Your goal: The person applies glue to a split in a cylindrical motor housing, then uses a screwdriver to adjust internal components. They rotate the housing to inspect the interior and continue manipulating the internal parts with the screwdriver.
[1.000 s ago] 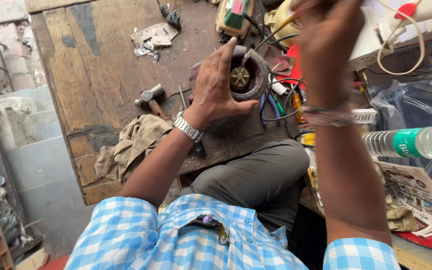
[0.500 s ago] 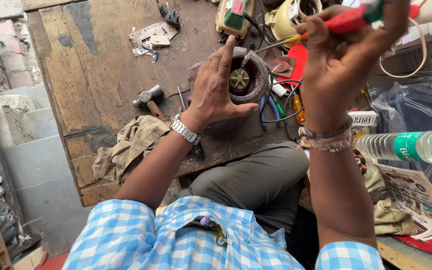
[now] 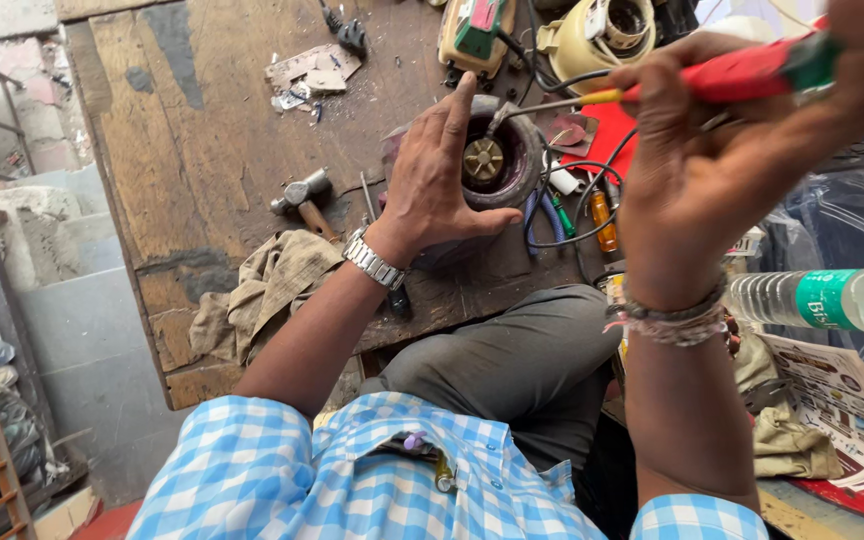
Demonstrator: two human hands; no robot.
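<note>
A red-handled screwdriver is held in a closed grip by the right hand, which is raised above the bench; the fingers are wrapped round the handle, and the yellow collar and metal shaft run leftward and down, the tip reaching the top of a round, dark motor housing. The housing is steadied by the left hand, whose grip is spread open over it: the palm and thumb are pressed against its near side while the fingers are stretched along its left edge. A brass-coloured hub is seen in the middle of the housing, just beside the screwdriver tip.

The housing stands on the worn wooden bench, near its right edge. A hammer is laid to the left of the left hand, and a crumpled khaki rag lies below it, at the bench's near edge. Scraps of paper and metal are scattered farther back. Coloured wires are tangled to the right of the housing. A cream-coloured appliance body and a green and tan device are placed at the far side. A clear plastic bottle with a green label lies on its side at the right, beyond the right wrist, and an open printed leaflet is seen below it.
</note>
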